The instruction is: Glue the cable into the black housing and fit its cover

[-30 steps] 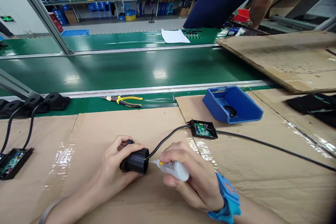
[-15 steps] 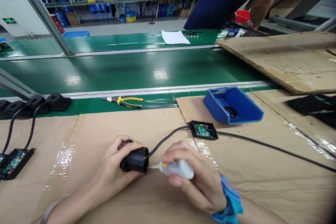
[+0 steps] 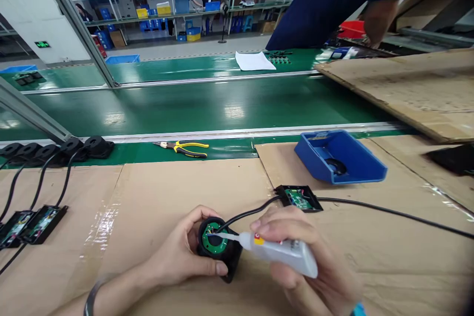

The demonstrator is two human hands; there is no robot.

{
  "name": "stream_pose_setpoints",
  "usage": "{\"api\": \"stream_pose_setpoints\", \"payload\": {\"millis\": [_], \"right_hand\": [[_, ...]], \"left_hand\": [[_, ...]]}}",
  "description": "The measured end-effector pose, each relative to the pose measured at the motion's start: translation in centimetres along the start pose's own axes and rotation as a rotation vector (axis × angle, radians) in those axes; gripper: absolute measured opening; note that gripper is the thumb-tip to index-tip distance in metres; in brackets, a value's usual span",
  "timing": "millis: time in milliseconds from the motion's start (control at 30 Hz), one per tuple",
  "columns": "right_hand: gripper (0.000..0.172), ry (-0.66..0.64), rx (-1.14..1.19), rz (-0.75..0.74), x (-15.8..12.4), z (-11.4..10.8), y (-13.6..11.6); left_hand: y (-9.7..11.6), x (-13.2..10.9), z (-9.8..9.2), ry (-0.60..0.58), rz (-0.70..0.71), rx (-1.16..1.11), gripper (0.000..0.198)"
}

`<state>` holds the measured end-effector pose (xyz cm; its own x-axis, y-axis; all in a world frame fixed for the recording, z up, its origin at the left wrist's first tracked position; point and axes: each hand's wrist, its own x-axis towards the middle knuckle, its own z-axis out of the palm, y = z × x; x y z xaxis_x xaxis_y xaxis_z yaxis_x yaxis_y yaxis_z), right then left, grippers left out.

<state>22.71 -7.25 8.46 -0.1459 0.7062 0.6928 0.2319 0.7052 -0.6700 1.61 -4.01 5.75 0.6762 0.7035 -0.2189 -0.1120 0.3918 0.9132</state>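
Observation:
My left hand is closed around a round black housing with a square flange. Its open end faces up toward me and shows a green ring-shaped circuit board. In my right hand is a white glue bottle, its thin nozzle lying over the board near the wires. A black cable runs from the housing to an open black box with a green circuit board inside, on the cardboard. Whether glue is coming out cannot be seen.
A blue bin with a black ring inside stands at the back right. Yellow-and-black pliers lie on the green strip. More black housings and open boxes are at left. Across the conveyor, a person's arm reaches down.
My left hand has turned the housing so its open end faces me. The glue bottle's nozzle has moved from beside the rim to over the circuit board. The view has shifted slightly.

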Motion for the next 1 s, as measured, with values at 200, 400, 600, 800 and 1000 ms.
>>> {"api": "stream_pose_setpoints", "payload": {"millis": [200, 400, 600, 800, 1000], "right_hand": [[0.022, -0.106, -0.037, -0.036, 0.66, 0.42, -0.85], [0.023, -0.160, -0.018, -0.023, 0.27, 0.93, -0.65], [0.022, -0.184, -0.059, -0.051, 0.31, 0.84, -0.33], [0.021, -0.172, -0.080, -0.069, 0.26, 0.70, -0.14], [0.021, -0.161, -0.028, -0.040, 0.47, 0.86, -0.41]], "left_hand": [[-0.63, 0.00, 0.47, -0.048, -0.041, -0.104, 0.053], [-0.30, 0.14, 0.62, -0.049, -0.052, -0.133, 0.051], [-0.42, 0.08, 0.57, -0.039, -0.051, -0.092, 0.051], [-0.82, -0.05, 0.34, -0.052, -0.052, -0.089, 0.051], [-0.36, 0.09, 0.55, -0.041, -0.055, -0.083, 0.051]]}}
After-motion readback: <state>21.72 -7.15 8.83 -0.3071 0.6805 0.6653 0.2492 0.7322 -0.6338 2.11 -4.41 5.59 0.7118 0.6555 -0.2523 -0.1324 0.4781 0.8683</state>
